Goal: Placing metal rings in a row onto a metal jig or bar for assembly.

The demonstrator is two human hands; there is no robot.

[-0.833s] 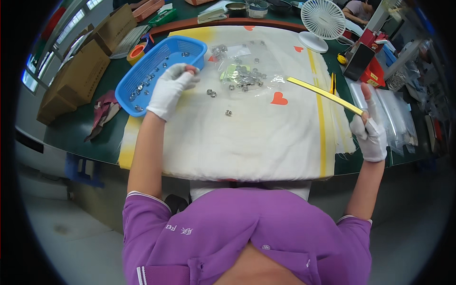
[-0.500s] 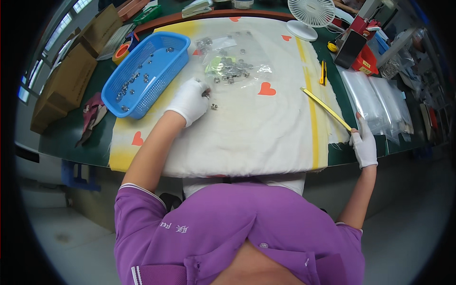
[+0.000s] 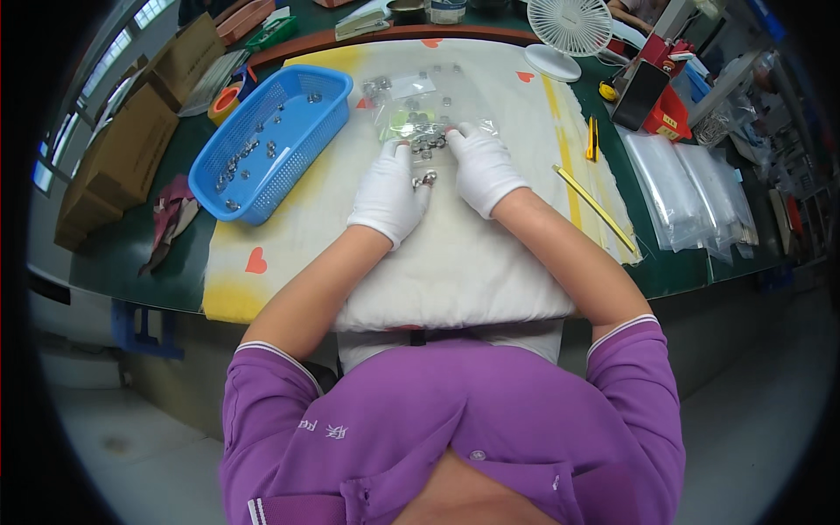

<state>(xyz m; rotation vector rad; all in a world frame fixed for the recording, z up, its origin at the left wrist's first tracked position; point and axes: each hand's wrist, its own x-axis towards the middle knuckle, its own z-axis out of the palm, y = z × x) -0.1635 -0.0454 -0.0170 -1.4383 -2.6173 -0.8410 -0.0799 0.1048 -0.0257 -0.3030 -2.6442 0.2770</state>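
My left hand (image 3: pixel 386 199), in a white glove with bare fingertips, is closed at the near left edge of a clear plastic bag (image 3: pixel 479 120). Small shiny metal pieces (image 3: pixel 426 178) lie at its inner side by the thumb; whether the hand grips them is unclear. My right hand (image 3: pixel 484 169), gloved the same way, has its fingertips closed on the bag's near right edge. Inside the bag are several small round metal parts (image 3: pixel 429 142). At the left, a blue perforated basket (image 3: pixel 278 188) holds several similar metal pieces (image 3: pixel 233 164).
White cloth with red hearts (image 3: pixel 507 271) covers the table. On the right are a yellow strip (image 3: pixel 595 208), a yellow cutter knife (image 3: pixel 592 138), stacked clear bags (image 3: pixel 656 188) and a dark phone-like slab (image 3: pixel 641 92). A white fan (image 3: pixel 569 26) stands behind; cardboard boxes (image 3: pixel 127 149) stand left.
My right hand has let go of the yellow strip, now lying on the cloth, and moved left to the plastic bag. My left hand has shifted right, to the bag's near edge.
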